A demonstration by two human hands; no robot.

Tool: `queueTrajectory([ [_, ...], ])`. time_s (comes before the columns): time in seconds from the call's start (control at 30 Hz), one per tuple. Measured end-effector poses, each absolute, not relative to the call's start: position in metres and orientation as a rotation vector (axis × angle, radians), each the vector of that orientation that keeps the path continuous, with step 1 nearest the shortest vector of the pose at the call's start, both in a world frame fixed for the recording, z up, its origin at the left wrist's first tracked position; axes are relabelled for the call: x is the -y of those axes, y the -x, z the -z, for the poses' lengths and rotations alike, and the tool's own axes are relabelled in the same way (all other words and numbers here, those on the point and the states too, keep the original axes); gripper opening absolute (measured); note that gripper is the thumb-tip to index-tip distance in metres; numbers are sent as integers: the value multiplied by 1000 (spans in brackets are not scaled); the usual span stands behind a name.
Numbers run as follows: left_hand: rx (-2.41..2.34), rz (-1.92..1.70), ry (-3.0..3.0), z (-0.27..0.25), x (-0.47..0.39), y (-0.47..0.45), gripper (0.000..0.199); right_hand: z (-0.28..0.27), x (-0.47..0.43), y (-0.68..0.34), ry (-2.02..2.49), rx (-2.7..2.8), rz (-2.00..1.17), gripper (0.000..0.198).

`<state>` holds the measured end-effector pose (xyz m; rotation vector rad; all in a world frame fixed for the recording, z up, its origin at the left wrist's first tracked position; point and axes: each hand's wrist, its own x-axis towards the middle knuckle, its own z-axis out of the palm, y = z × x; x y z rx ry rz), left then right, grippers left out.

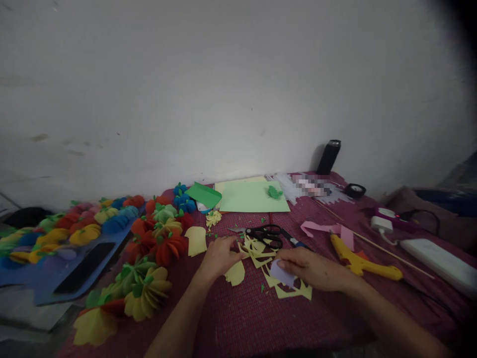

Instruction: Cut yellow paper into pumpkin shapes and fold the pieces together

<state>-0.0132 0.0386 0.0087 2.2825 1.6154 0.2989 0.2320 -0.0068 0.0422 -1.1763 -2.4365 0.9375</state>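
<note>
My right hand (pixel 311 268) is closed on a rounded lavender paper piece (pixel 282 273), pinched between thumb and fingers above yellow paper offcuts (pixel 294 292). To its left, my left hand (pixel 220 256) reaches over the cloth with thumb and fingers apart. A rounded pale yellow paper piece (pixel 235 274) lies just under its thumb side, and I cannot tell whether they touch. Beyond the fingertips are black-handled scissors (pixel 264 232), their blades pointing left. A stack of cut yellow paper (pixel 197 240) rests beyond the left wrist.
Many colourful paper ornaments (pixel 169 246) crowd the left side, near a black phone (pixel 85 268). Light green sheets (pixel 249 196) lie by the wall. On the right are a yellow glue gun (pixel 363 261), a thin stick (pixel 391 254), a white power strip (pixel 441 263) and a black bottle (pixel 328 157).
</note>
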Motion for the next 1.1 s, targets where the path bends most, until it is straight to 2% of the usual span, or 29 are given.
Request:
queueTrajectory([
  [0.1, -1558, -400, -2367, -6, -43, 6, 17, -44, 8, -240, 1155, 2324, -1000, 32],
  [0.33, -1618, -555, -2341, -22, -42, -4, 24, -42, 11, -262, 1166, 2037, -1038, 32],
  [0.5, -1438, -703, -2057, -53, -29, -11, 24, -48, 15, -265, 1183, 1907, -1033, 32],
  [0.7, -1174, -610, -1889, -54, -29, -30, 23, -54, 20, -262, 1160, 1782, -1070, 32],
  [0.83, -1300, -368, -2106, -30, -44, -47, 28, -48, 20, -257, 1136, 1798, -1156, 33],
  [1.1, -1508, -368, -2245, -25, -43, -40, 29, -34, 7, -234, 1117, 1848, -1191, 31],
])
